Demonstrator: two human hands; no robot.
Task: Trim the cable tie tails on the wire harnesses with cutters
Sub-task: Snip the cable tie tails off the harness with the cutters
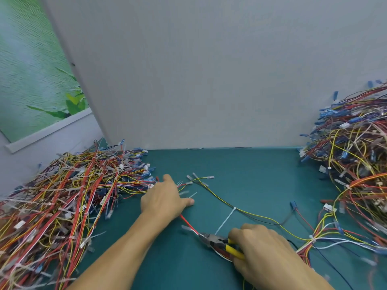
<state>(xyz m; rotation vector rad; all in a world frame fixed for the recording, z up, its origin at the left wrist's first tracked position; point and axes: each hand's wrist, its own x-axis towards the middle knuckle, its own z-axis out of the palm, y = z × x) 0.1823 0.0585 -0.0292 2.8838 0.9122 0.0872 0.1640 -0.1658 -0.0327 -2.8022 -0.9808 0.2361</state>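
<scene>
A wire harness (249,214) of yellow, black and red wires lies stretched across the green mat. A white cable tie (227,218) on it has a long tail pointing toward me. My right hand (263,250) grips yellow-handled cutters (217,242), whose dark jaws sit at the red wire near the end of the tie tail. My left hand (165,200) lies palm down on the red wires of the harness, holding them against the mat with the index finger stretched out and the thumb flat on the mat.
A large heap of harnesses (62,197) with untrimmed tie tails fills the left of the green mat (251,181). Another heap (356,164) rises at the right. A grey partition wall (209,80) closes the back. Small cut tie pieces lie near my left hand.
</scene>
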